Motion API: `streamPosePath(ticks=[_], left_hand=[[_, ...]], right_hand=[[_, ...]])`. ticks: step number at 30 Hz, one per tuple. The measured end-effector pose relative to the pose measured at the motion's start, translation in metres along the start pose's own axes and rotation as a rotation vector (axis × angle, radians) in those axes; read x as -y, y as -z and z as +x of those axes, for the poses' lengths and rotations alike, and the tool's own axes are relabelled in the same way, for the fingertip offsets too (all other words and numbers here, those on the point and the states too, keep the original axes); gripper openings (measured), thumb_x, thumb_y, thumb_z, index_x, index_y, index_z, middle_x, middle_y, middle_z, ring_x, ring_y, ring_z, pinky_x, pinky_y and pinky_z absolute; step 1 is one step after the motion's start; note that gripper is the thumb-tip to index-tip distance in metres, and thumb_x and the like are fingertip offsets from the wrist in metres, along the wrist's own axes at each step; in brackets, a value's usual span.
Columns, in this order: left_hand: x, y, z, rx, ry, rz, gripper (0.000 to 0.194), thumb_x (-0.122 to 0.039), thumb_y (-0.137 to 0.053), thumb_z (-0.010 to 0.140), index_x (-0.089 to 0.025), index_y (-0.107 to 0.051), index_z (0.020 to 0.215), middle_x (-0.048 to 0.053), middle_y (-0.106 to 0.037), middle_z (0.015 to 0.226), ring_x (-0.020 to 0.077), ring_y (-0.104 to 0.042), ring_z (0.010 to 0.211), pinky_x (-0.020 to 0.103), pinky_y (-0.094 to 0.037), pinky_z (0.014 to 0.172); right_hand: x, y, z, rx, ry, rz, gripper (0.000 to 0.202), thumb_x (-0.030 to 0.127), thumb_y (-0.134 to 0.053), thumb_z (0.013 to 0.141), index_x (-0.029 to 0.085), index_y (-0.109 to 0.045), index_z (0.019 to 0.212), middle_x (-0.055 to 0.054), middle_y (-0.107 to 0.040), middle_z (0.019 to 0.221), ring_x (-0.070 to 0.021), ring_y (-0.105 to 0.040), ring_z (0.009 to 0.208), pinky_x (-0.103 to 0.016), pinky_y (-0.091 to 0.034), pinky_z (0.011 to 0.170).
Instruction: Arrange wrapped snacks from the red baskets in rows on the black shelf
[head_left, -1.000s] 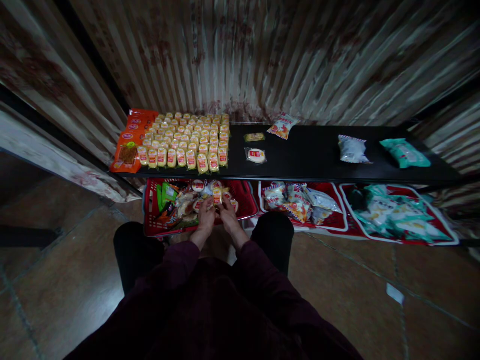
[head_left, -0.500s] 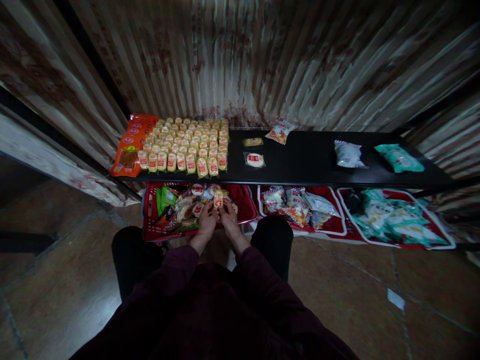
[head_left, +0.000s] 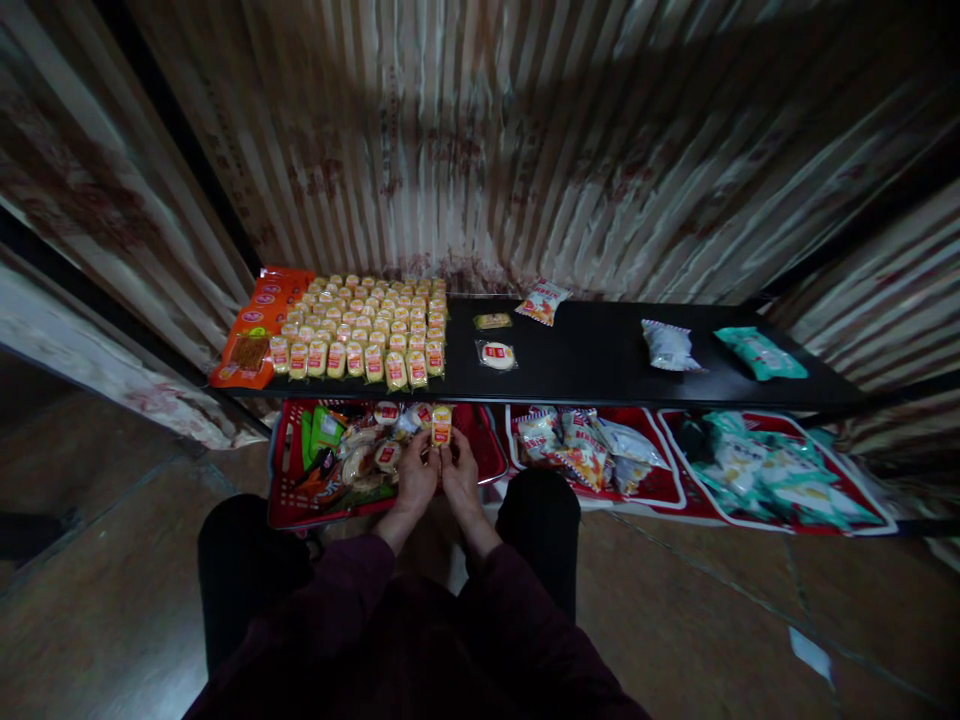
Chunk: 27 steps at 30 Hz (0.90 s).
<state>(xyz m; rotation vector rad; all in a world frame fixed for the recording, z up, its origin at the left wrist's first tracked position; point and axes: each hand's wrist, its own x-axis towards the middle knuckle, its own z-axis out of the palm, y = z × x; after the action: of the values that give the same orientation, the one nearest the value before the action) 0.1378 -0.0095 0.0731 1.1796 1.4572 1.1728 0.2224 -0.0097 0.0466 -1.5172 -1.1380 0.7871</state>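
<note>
Both hands hold one small yellow packet (head_left: 441, 425) with a red and white label, upright over the left red basket (head_left: 487, 445). My left hand (head_left: 417, 475) pinches its lower left side, and my right hand (head_left: 459, 473) its lower right side. Beneath and beside them the basket holds mixed packaged snacks, among them a green packet (head_left: 326, 428) and round pale ones. On the black shelf (head_left: 585, 360) above stand several rows of similar yellow packets (head_left: 356, 330), beside an orange bag (head_left: 251, 335) lying at the left end.
On the shelf lie a flat yellow packet (head_left: 493, 321), a round white packet (head_left: 497, 355), a red and white bag (head_left: 542, 301), a pale bag (head_left: 670, 346) and a teal bag (head_left: 760, 353). Two more baskets hold striped bags (head_left: 585, 445) and teal bags (head_left: 780, 470). My knees flank my hands.
The view has shifted, so the shelf and baskets appear lower and slightly left. Both hands still hold the yellow packet, now nearer the shelf's front edge.
</note>
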Motion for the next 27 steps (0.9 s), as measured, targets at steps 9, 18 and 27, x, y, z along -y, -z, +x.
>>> streamPosePath(ticks=[9, 18, 27], left_hand=[[-0.021, -0.004, 0.009, -0.006, -0.058, 0.008, 0.03, -0.009, -0.049, 0.076, -0.02, -0.058, 0.103, 0.007, -0.066, 0.108, 0.0176, -0.06, 0.103, 0.036, -0.043, 0.097], [-0.035, -0.011, 0.015, -0.015, -0.082, 0.011, 0.032, -0.007, -0.049, 0.073, -0.019, -0.06, 0.1, 0.008, -0.063, 0.11, 0.0187, -0.058, 0.104, 0.036, -0.043, 0.096], [-0.048, -0.02, 0.027, -0.052, -0.139, 0.118, 0.029, -0.006, -0.049, 0.071, -0.02, -0.063, 0.092, 0.008, -0.062, 0.102, 0.0195, -0.056, 0.099, 0.034, -0.044, 0.092]], right_hand=[[0.024, 0.002, 0.012, -0.018, -0.026, 0.022, 0.039, 0.04, -0.046, 0.082, 0.018, -0.055, 0.114, -0.01, -0.061, 0.118, -0.0219, -0.057, 0.107, -0.039, -0.04, 0.097], [0.028, 0.007, 0.023, -0.051, -0.007, 0.025, 0.04, 0.042, -0.047, 0.081, 0.018, -0.053, 0.112, -0.011, -0.062, 0.111, -0.0231, -0.059, 0.102, -0.039, -0.043, 0.093], [0.033, 0.015, 0.04, -0.052, 0.01, 0.045, 0.04, 0.042, -0.047, 0.081, 0.017, -0.052, 0.112, -0.012, -0.063, 0.109, -0.0237, -0.06, 0.098, -0.038, -0.045, 0.09]])
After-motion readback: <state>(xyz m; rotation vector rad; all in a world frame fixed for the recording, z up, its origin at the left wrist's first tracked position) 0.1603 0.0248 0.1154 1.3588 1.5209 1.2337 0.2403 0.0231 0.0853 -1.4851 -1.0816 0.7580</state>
